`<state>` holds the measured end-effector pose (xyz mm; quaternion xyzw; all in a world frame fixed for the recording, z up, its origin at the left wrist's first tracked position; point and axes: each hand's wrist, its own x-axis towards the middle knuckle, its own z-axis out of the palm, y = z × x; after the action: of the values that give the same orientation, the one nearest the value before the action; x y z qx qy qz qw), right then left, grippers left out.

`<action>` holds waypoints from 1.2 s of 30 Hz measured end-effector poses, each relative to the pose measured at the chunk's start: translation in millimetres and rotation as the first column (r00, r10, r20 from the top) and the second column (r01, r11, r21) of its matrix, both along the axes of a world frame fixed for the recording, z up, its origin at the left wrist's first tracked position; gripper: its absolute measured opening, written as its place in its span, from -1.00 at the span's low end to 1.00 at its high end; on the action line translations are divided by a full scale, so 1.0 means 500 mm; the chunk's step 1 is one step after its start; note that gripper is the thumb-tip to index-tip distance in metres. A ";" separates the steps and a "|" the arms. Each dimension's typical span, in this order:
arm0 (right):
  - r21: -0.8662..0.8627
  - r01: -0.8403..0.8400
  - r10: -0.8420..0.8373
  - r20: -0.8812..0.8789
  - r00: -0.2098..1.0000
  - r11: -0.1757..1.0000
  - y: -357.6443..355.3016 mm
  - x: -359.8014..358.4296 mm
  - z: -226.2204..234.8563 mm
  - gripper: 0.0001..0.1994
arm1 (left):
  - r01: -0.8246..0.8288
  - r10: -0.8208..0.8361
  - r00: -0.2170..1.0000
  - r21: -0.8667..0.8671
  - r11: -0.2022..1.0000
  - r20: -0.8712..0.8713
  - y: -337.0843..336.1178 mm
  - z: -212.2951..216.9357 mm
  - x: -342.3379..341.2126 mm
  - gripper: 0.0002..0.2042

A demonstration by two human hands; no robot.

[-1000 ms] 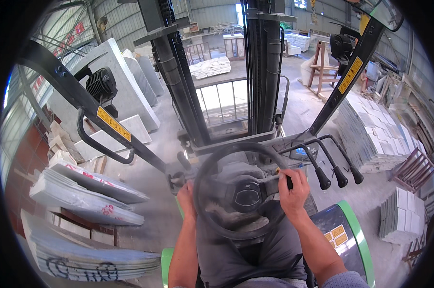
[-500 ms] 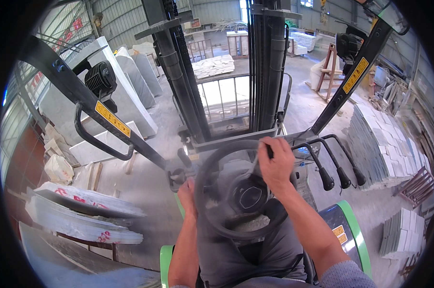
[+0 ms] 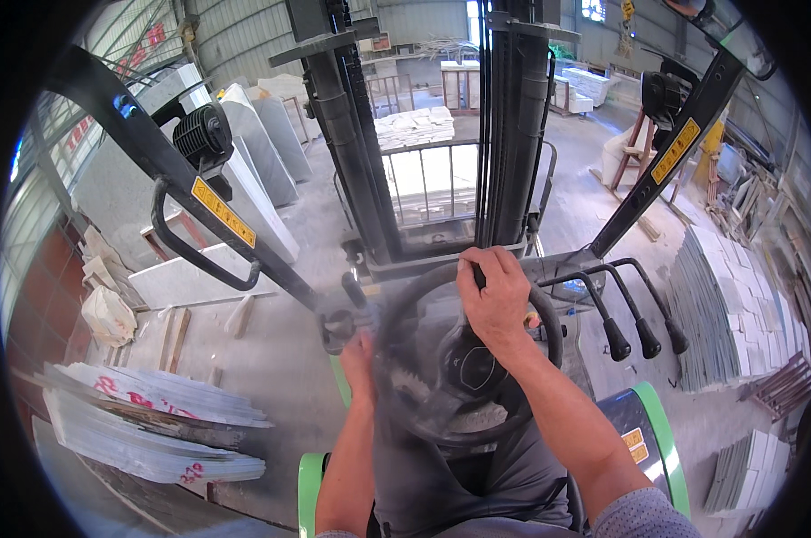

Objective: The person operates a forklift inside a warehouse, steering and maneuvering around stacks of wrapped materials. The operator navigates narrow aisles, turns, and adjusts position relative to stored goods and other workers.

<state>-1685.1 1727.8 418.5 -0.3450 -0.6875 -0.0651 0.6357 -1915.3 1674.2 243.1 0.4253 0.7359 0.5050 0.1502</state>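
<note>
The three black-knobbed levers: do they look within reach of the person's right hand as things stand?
Probably yes: the levers stand just right of the steering wheel, with nothing visible blocking the way. The right hand, though, is on the wheel and would likely have to let go first.

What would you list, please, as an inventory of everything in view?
Steering wheel: one, black, centre
Control levers: three, black, right of wheel
Mast: one, dark grey, ahead of wheel
Pillars: two, black, left and right
Lamps: two, black, on pillars
Label strips: two, yellow, on pillars
Grab handle: one, black, left pillar
Side panel: one, black and green, lower right
Leaning slabs: several, pale, upper left
Red-marked slabs: several, pale, lower left
Slab stacks: two, pale, right foreground
Slatted rack: one, reddish brown, far right
Legs: two, grey trousers, bottom centre
Left grip: one, bare, beside wheel's left rim
Right grip: one, bare, on wheel's top
</note>
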 end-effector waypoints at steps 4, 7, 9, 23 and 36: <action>-0.005 -0.001 0.001 0.008 1.000 1.000 0.100 -0.036 0.004 -0.83 | 0.003 -0.003 1.000 0.001 1.000 -0.007 0.108 -0.009 -0.036 -0.56; 0.001 0.002 -0.002 0.013 1.000 1.000 0.173 -0.056 0.001 -0.83 | 0.000 0.000 1.000 -0.010 1.000 0.012 0.183 -0.019 -0.061 -0.54; -0.008 0.001 -0.001 0.013 1.000 1.000 0.226 -0.068 -0.002 -0.83 | -0.019 0.018 1.000 -0.021 1.000 -0.021 0.238 -0.023 -0.081 -0.54; -0.034 0.001 0.000 0.027 1.000 0.999 0.587 -0.164 0.000 -0.85 | -0.018 0.017 0.999 -0.008 1.000 -0.050 0.578 0.025 -0.165 -0.57; -0.020 -0.019 0.019 -0.009 1.000 1.000 0.818 -0.252 -0.004 -0.88 | -0.059 0.056 0.998 0.098 0.993 0.031 0.812 -0.025 -0.254 -0.59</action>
<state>-1810.9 2136.8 416.4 -0.3450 -0.6885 -0.0505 0.6359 -2042.5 2080.0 230.4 0.4036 0.7198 0.5509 0.1245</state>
